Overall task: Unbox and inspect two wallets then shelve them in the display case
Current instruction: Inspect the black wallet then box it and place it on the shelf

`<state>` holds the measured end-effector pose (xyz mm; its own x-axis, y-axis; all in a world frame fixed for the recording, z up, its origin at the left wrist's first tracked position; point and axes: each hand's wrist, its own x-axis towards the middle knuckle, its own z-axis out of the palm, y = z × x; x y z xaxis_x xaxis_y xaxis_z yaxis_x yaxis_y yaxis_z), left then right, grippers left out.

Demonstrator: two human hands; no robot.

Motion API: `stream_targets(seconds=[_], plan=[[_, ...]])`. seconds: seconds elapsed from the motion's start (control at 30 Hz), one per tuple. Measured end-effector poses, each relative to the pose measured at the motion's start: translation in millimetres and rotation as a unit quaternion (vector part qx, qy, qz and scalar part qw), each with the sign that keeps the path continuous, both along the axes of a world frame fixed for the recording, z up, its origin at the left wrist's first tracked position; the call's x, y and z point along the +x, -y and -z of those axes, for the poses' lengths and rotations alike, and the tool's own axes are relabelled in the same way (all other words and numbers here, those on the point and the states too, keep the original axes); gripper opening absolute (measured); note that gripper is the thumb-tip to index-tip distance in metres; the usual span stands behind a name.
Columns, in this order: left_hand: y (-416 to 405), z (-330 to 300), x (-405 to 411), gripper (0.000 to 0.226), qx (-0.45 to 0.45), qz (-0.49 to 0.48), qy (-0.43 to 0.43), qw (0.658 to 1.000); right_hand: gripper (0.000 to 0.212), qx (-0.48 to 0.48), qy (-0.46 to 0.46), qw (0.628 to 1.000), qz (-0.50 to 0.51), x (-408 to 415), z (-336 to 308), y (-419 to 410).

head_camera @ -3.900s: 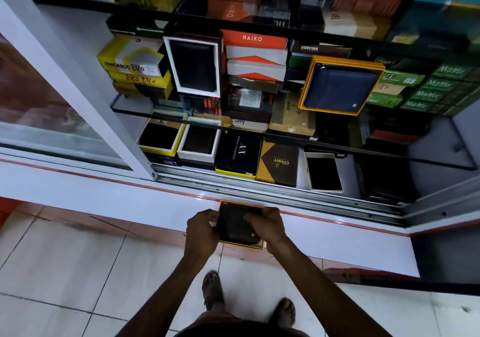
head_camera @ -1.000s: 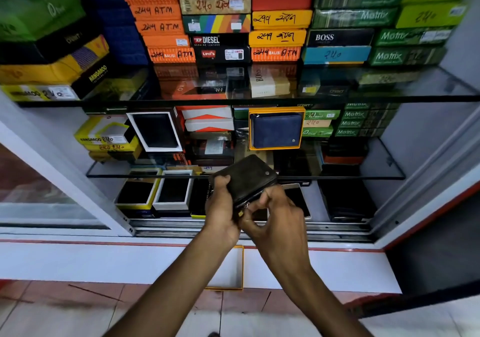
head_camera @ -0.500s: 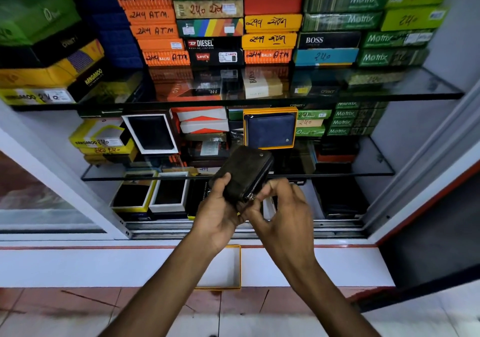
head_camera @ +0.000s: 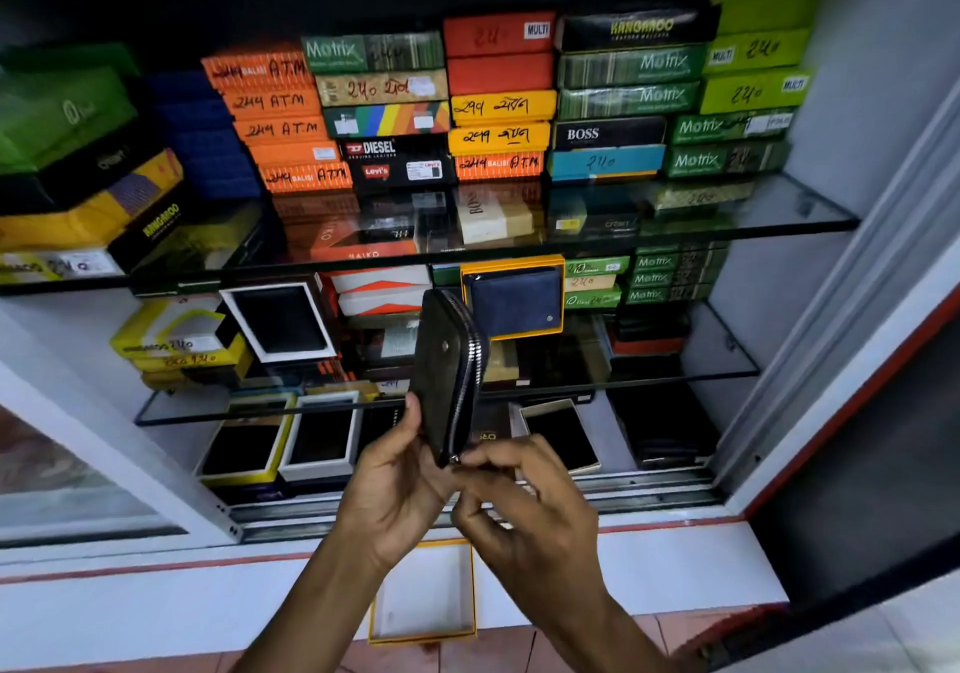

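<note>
A dark zip-around wallet (head_camera: 447,371) stands on end in front of the open display case (head_camera: 810,220). My left hand (head_camera: 395,490) grips its lower left side. My right hand (head_camera: 524,506) pinches the zipper pull at the wallet's bottom corner. Below my hands the empty yellow-rimmed box (head_camera: 423,589) lies on the white ledge. A navy wallet in a yellow box (head_camera: 514,298) stands propped on the middle glass shelf, just behind the held wallet.
Stacks of coloured wallet boxes (head_camera: 498,101) fill the top glass shelf. Open boxes with dark wallets (head_camera: 280,324) sit on the middle and bottom shelves. The sliding door track (head_camera: 623,490) runs along the case front, with a white door frame (head_camera: 104,444) at left.
The wallet has turned from tilted flat to upright on its edge and risen slightly. My right hand's fingers have moved down to the zipper end at its lower corner.
</note>
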<state>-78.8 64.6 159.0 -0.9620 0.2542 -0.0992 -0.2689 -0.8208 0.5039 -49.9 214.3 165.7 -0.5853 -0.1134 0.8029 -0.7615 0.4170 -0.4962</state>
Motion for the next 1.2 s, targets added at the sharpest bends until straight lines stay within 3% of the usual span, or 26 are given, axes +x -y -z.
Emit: stream_targets(seconds=[0.07, 0.17, 0.27, 0.37, 0.43, 0.57, 0.6, 0.77, 0.93, 1.07, 1.2], plan=[[4, 3, -4, 0.050, -0.045, -0.031, -0.006, 0.998, 0.013, 0.010, -0.009, 0.999, -0.040, 3, 0, -3], [7, 4, -4, 0.060, -0.021, -0.016, -0.035, 0.999, 0.019, 0.077, -0.046, 0.994, -0.068, 6, -8, -13], [12, 1, -6, 0.048, -0.044, -0.004, -0.013, 0.999, 0.021, 0.097, -0.082, 0.990, -0.056, 6, -19, -21], [17, 6, -4, 0.041, -0.042, 0.021, -0.067, 0.997, 0.019, 0.073, -0.112, 0.990, -0.037, 6, -29, -27], [27, 13, -2, 0.039, -0.116, 0.008, -0.028, 0.993, 0.030, 0.049, -0.118, 0.992, -0.012, 6, -38, -31], [45, 19, 1, 0.041, -0.063, 0.098, -0.007, 0.993, 0.023, 0.012, -0.017, 0.999, 0.028, 3, -60, -37], [51, 16, 0, 0.040, -0.094, 0.101, 0.003, 0.990, 0.021, -0.004, 0.014, 1.000, 0.020, 3, -64, -37], [61, -5, 2, 0.031, -0.263, 0.166, -0.104, 0.945, 0.029, -0.078, 0.185, 0.978, -0.058, -3, -86, -40], [63, -24, 4, 0.033, -0.359, 0.208, -0.113, 0.903, 0.029, -0.044, 0.346, 0.926, -0.146, -30, -93, -46], [52, -39, 2, 0.037, -0.387, 0.273, -0.137, 0.870, 0.029, -0.003, 0.380, 0.910, -0.164, -45, -79, -36], [37, -41, 1, 0.057, -0.456, 0.301, -0.175, 0.819, 0.028, 0.007, 0.387, 0.907, -0.164, -56, -58, -27]])
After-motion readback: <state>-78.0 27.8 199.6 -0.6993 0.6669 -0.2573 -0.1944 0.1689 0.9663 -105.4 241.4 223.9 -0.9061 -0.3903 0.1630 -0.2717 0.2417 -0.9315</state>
